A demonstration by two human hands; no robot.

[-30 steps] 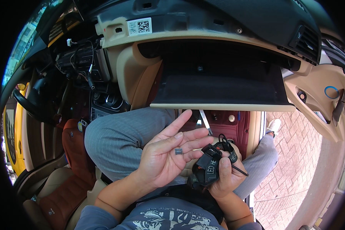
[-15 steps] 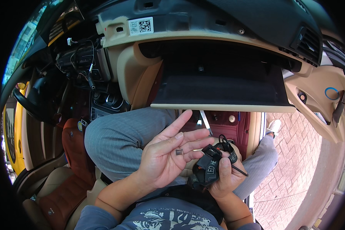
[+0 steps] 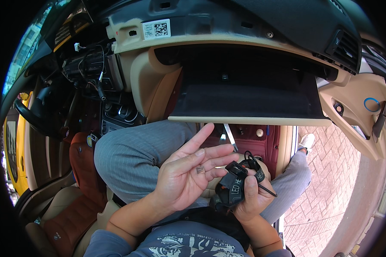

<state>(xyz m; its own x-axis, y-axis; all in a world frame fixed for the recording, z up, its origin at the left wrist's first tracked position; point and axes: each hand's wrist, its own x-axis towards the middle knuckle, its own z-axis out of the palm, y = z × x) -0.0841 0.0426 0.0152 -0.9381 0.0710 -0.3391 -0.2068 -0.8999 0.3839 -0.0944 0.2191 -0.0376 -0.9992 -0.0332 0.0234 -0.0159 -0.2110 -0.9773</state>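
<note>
My left hand [image 3: 180, 180] is turned palm up, its fingers stretched out and apart. A small grey metal clip [image 3: 200, 170] lies loose at the base of the fingers. Just to the right, my right hand [image 3: 252, 201] is closed round a black headlamp [image 3: 236, 169] with its dark elastic strap [image 3: 235, 190] bunched up and a black cable looping out. The left fingertips reach close to the headlamp; whether they touch it I cannot tell.
Ahead hangs the lowered glove box [image 3: 253, 100] with its beige edge above my knees. A silver strip-like piece [image 3: 230, 135] stands below it. On the left, loose wires [image 3: 101, 81] dangle at the opened centre console. The car door [image 3: 356, 111] is open onto paving at right.
Hardly anything differs. The clip in my left palm catches the light more now, and both hands keep their places.
</note>
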